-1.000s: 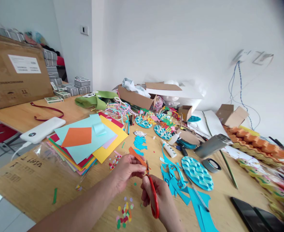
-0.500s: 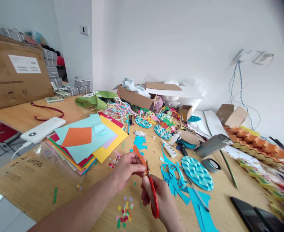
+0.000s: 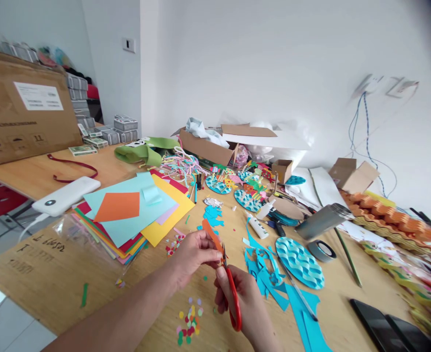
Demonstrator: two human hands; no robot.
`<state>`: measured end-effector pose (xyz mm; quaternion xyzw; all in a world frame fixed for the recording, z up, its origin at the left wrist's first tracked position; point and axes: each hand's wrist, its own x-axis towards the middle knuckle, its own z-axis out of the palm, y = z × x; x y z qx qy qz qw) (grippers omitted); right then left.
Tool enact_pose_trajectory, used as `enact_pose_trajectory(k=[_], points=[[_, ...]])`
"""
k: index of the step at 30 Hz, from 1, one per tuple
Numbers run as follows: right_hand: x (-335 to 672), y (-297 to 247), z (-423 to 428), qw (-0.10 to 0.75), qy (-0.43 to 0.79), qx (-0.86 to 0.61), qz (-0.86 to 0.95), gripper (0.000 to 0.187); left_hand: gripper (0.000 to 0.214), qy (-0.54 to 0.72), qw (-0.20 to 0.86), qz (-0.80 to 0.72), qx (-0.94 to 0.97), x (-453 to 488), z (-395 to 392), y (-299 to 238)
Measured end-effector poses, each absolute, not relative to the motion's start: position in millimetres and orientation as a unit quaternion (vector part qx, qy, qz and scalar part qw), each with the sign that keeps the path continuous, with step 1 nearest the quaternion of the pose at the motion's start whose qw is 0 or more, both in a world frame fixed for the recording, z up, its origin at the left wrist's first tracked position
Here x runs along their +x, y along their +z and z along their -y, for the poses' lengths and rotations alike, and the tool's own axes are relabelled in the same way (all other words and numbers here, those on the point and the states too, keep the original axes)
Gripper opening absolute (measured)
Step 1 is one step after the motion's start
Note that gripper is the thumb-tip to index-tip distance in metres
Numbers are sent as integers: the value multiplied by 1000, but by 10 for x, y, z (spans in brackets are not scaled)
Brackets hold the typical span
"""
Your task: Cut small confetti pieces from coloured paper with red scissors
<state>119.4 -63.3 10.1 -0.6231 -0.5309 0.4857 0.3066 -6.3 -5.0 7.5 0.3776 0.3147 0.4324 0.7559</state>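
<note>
My left hand [image 3: 197,256] pinches a small piece of orange paper [image 3: 210,233] between thumb and fingers, above the middle of the table. Red-handled scissors [image 3: 233,298] sit in my right hand [image 3: 239,296], their blades pointing away from me and meeting the paper's edge near my left fingertips. My fingers cover the lower part of the paper. Below my hands lie several coloured paper dots [image 3: 189,320]. Just beyond them are blue paper cut-outs [image 3: 212,215], and to the right, blue paper scraps [image 3: 265,269].
Left lies a stack of coloured sheets [image 3: 118,234] with an orange square [image 3: 118,207] on top, beside a white power bank [image 3: 67,195]. Rightward are a wavy blue oval [image 3: 299,261], glue bottle [image 3: 257,226], metal flask [image 3: 323,221], tape roll [image 3: 321,250] and dark phones [image 3: 387,322]. Boxes [image 3: 208,146] stand behind.
Almost nothing differs. The view has shifted very slightly; both hands, the orange paper and the scissors keep nearly the same position.
</note>
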Motion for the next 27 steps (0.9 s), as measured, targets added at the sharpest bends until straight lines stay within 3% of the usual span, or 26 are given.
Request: enact_pose_trajectory(k=[17, 22, 27], points=[[1220, 92, 632, 299, 489, -624, 532, 49, 27, 435, 738, -316, 408, -80, 25, 72], [1225, 85, 638, 299, 491, -622, 532, 48, 19, 433, 735, -316, 416, -79, 15, 60], [1218, 101, 631, 294, 486, -625, 536, 46, 26, 434, 746, -313, 396, -79, 15, 50]])
